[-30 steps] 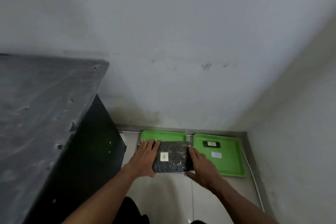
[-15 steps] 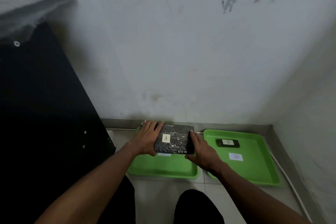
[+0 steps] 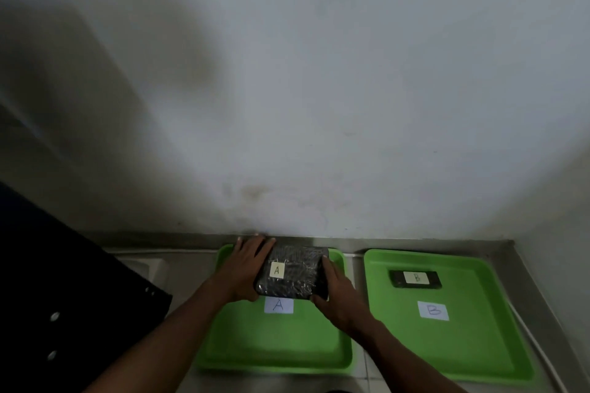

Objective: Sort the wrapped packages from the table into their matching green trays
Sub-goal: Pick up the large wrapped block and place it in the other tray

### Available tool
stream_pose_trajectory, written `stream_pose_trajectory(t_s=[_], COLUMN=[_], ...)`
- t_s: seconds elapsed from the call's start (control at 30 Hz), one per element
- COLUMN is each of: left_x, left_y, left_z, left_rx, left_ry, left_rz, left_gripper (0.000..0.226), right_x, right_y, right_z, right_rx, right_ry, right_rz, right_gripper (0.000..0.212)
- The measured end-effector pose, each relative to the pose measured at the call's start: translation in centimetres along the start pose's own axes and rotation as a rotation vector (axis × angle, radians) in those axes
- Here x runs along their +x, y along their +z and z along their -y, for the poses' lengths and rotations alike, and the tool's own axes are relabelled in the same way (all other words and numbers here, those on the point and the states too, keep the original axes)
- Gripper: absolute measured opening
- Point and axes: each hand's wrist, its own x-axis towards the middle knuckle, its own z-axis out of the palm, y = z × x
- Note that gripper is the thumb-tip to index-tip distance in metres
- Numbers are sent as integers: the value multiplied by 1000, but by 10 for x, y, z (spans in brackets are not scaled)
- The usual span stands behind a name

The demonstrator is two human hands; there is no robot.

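A dark wrapped package point(image 3: 295, 271) with a yellow "A" sticker sits at the far end of the left green tray point(image 3: 274, 344), which carries a white "A" label. My left hand point(image 3: 245, 268) grips the package's left side and my right hand point(image 3: 335, 293) grips its right side. Whether the package rests on the tray floor or hovers just above it, I cannot tell. The right green tray point(image 3: 463, 348) has a white "B" label and holds a small dark package point(image 3: 416, 279) marked "B" near its far edge.
Both trays lie on a tiled floor against a white wall point(image 3: 319, 105). A second wall closes the corner on the right. A black table side panel point(image 3: 64, 297) stands at the left. A white cable point(image 3: 530, 332) runs along the right tray.
Both hands carried the "A" package forward and down over the left tray to its far end. The view dropped closer to the floor, and the table top left the frame.
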Motion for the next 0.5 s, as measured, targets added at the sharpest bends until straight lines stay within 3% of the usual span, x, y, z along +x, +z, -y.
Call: stream_pose_trajectory(t_s=[0.3,0.5], left_x=[24,10], left_y=[36,45], left_z=[20,18], left_rx=[-26,-71], left_ry=[-144,-210], left_rz=[144,179], left_gripper=[118,102], right_x=[43,46], right_y=[29,47], right_z=[-7,-9], right_rx=[160,148], right_ry=[22,82], right_rz=[-5,-17], right_gripper=[56,68])
